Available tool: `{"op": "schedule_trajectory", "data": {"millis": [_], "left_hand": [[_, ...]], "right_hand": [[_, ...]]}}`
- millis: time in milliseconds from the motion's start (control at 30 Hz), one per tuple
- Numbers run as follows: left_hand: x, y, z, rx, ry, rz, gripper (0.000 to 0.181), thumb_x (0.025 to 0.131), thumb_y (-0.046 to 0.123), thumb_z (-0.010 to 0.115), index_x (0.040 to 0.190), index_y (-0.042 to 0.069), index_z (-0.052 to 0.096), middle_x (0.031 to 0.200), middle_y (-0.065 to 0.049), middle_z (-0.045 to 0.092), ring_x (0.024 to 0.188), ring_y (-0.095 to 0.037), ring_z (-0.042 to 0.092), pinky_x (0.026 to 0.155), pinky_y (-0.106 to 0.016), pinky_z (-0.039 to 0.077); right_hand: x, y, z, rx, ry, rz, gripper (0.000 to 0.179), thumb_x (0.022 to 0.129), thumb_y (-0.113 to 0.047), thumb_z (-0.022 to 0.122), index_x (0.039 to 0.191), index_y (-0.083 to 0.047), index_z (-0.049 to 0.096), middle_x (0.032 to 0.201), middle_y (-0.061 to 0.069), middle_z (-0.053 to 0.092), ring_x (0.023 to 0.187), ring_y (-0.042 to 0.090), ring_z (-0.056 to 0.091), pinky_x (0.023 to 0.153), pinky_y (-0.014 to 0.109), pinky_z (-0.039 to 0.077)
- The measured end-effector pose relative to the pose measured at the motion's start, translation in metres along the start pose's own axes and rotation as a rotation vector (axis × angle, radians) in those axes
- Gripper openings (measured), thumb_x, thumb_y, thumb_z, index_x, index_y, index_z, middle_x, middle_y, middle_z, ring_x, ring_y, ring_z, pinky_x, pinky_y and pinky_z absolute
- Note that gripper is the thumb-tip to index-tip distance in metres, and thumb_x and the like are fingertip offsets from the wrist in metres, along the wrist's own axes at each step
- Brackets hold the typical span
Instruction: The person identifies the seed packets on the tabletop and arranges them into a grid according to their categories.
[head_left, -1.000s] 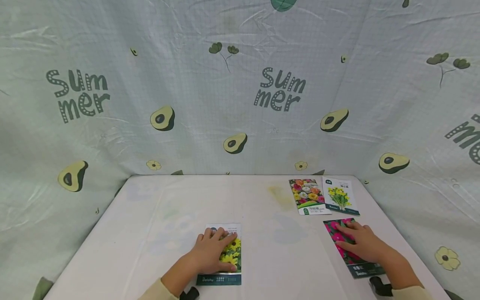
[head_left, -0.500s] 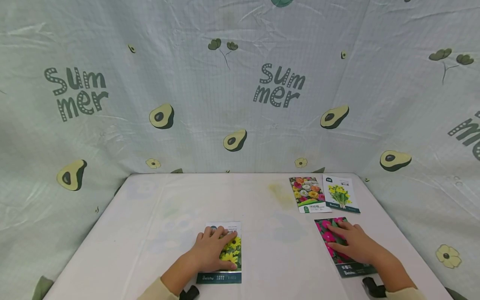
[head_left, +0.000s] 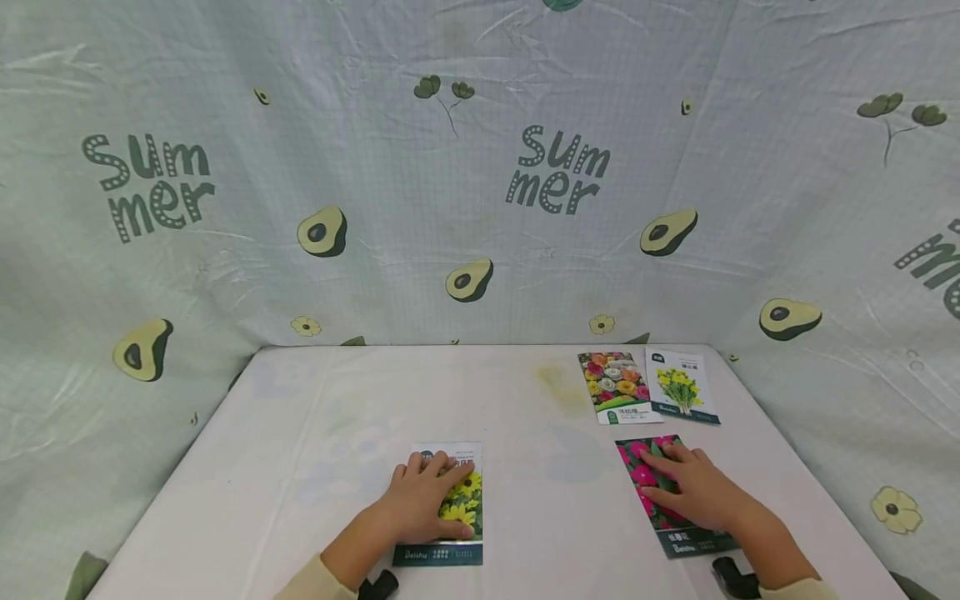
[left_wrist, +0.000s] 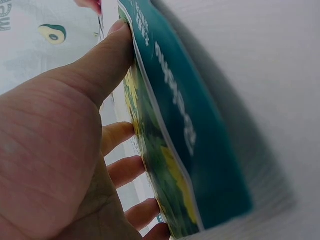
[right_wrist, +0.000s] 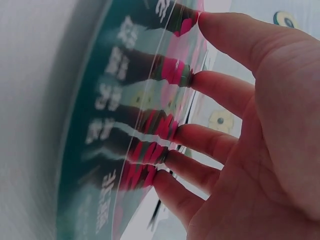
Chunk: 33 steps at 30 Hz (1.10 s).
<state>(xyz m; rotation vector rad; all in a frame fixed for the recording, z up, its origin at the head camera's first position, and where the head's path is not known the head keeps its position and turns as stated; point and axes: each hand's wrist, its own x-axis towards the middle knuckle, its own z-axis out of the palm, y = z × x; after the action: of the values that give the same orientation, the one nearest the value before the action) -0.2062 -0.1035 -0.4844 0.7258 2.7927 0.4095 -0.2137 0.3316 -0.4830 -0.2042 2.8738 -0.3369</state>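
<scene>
A seed packet with yellow flowers (head_left: 438, 555) lies flat at the front middle of the table. My left hand (head_left: 420, 504) rests on it with fingers spread, covering its left part. In the left wrist view the thumb and fingertips touch the packet's face above its dark teal band (left_wrist: 200, 135). To the right, a packet with magenta flowers (head_left: 693, 543) lies slightly turned under my right hand (head_left: 708, 492). All the fingertips of that hand press on its glossy face (right_wrist: 170, 70) in the right wrist view, none curled round an edge.
Behind the magenta packet, at the back right of the white table (head_left: 315, 417), lie a packet with multicoloured blooms (head_left: 617, 387) and a white packet with yellow flowers (head_left: 681, 387), their edges meeting. A printed sheet (head_left: 375, 167) hangs behind and round the table.
My right hand has slid the magenta packet to the left across the table. The left hand and its yellow-flower packet have stayed in place. The view has tipped down very slightly.
</scene>
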Motion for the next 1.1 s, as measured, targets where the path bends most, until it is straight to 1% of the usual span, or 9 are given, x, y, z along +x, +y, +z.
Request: {"op": "schedule_trajectory", "data": {"millis": [133,333,633,800,933,1100], "left_hand": [[0.000,0.000,-0.001,0.000,0.004,0.003,0.088,0.080,0.066,0.076,0.153,0.027,0.048,0.139,-0.006,0.050,0.114,-0.030,0.041,0.088,-0.051,0.036],[0.001,0.000,0.001,0.013,0.004,0.000,0.088,0.080,0.068,0.075,0.153,0.027,0.048,0.139,-0.006,0.049,0.114,-0.031,0.041,0.089,-0.051,0.036],[0.000,0.001,0.000,0.010,-0.005,-0.013,0.088,0.080,0.067,0.076,0.153,0.028,0.048,0.141,-0.006,0.049,0.115,-0.031,0.040,0.089,-0.050,0.036],[0.001,0.000,0.001,0.016,-0.003,-0.010,0.088,0.080,0.069,0.075,0.154,0.028,0.048,0.141,-0.006,0.049,0.115,-0.030,0.040,0.089,-0.050,0.036],[0.001,-0.001,0.001,0.012,-0.001,-0.007,0.088,0.080,0.068,0.075,0.154,0.028,0.048,0.140,-0.006,0.049,0.115,-0.030,0.040,0.089,-0.050,0.036],[0.001,-0.001,0.000,0.007,-0.001,-0.006,0.088,0.080,0.068,0.076,0.154,0.028,0.048,0.140,-0.006,0.049,0.115,-0.030,0.040,0.088,-0.049,0.035]], "right_hand": [[-0.001,-0.006,0.000,0.024,-0.015,-0.003,0.078,0.088,-0.062,0.071,0.148,-0.015,0.056,0.150,0.027,0.042,0.126,0.043,0.044,0.094,0.063,0.052],[-0.003,-0.015,0.003,0.041,-0.020,-0.026,0.076,0.088,-0.060,0.071,0.148,-0.016,0.056,0.151,0.024,0.043,0.126,0.038,0.046,0.096,0.062,0.052],[-0.001,-0.026,0.005,0.031,-0.028,-0.040,0.076,0.088,-0.062,0.071,0.149,-0.018,0.055,0.152,0.023,0.043,0.126,0.037,0.048,0.097,0.062,0.051],[0.000,-0.031,0.006,0.036,-0.036,-0.049,0.076,0.088,-0.062,0.071,0.149,-0.019,0.055,0.153,0.022,0.043,0.127,0.037,0.047,0.099,0.062,0.050],[0.001,-0.036,0.008,0.020,-0.028,-0.068,0.075,0.088,-0.061,0.071,0.149,-0.020,0.055,0.152,0.022,0.044,0.127,0.037,0.048,0.100,0.061,0.050],[0.000,-0.045,0.009,0.011,-0.034,-0.065,0.074,0.089,-0.061,0.070,0.150,-0.022,0.055,0.152,0.020,0.044,0.130,0.038,0.047,0.101,0.063,0.048]]}}
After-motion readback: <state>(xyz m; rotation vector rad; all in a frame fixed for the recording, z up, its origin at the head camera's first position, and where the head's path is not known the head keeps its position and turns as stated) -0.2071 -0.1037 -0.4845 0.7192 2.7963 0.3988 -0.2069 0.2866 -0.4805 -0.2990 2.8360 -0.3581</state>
